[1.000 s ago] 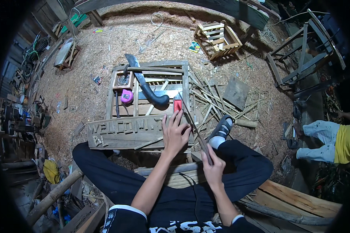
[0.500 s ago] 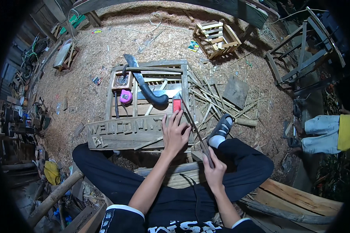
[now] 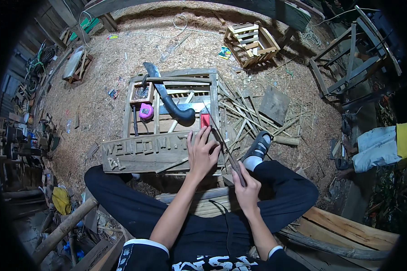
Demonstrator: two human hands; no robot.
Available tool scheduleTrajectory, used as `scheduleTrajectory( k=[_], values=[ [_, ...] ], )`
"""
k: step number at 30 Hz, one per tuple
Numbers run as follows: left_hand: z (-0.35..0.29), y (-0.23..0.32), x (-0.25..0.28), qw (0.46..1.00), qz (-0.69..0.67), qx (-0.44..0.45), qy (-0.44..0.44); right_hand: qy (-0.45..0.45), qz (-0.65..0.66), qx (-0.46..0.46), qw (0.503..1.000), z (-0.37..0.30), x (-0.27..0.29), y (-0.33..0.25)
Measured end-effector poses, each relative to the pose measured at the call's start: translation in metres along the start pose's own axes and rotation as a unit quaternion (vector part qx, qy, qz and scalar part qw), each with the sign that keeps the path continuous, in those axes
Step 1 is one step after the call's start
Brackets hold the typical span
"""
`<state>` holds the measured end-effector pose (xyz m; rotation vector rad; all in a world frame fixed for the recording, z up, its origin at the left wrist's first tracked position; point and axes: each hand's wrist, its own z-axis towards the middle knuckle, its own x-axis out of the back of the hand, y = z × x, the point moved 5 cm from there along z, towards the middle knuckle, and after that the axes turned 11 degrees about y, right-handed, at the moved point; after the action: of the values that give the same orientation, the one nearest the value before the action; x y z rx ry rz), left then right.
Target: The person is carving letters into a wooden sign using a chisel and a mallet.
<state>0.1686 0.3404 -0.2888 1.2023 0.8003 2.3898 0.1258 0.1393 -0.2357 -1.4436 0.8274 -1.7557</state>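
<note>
The light around me is even and fairly bright, falling from above, so the sawdust floor [image 3: 122,90] looks pale and shadows stay soft, darkest under my legs. Nothing glares. The centre is sharp; towards the rim the fisheye bends straight boards and everything sinks into a black, dim ring with little detail.

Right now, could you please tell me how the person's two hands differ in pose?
The left hand lies open, fingers spread flat on the carved plank; the right hand is closed around a thin stick. The left reaches farther forward; the right sits nearer the body. Both are bare.
</note>
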Motion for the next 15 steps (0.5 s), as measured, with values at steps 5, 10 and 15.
scheduleTrajectory(
  k=[5,10,15],
  values=[
    [0.000,0.003,0.000,1.000,0.002,0.004,-0.002,0.005,-0.011,0.003,1.000,-0.026,0.025,0.009],
    [0.000,-0.002,-0.002,1.000,0.007,0.000,-0.002,-0.007,0.005,-0.010,1.000,-0.005,0.003,0.000],
    [-0.001,0.004,0.001,1.000,0.001,0.002,-0.007,-0.016,-0.032,-0.021,0.999,-0.021,0.023,0.001]
  ],
)
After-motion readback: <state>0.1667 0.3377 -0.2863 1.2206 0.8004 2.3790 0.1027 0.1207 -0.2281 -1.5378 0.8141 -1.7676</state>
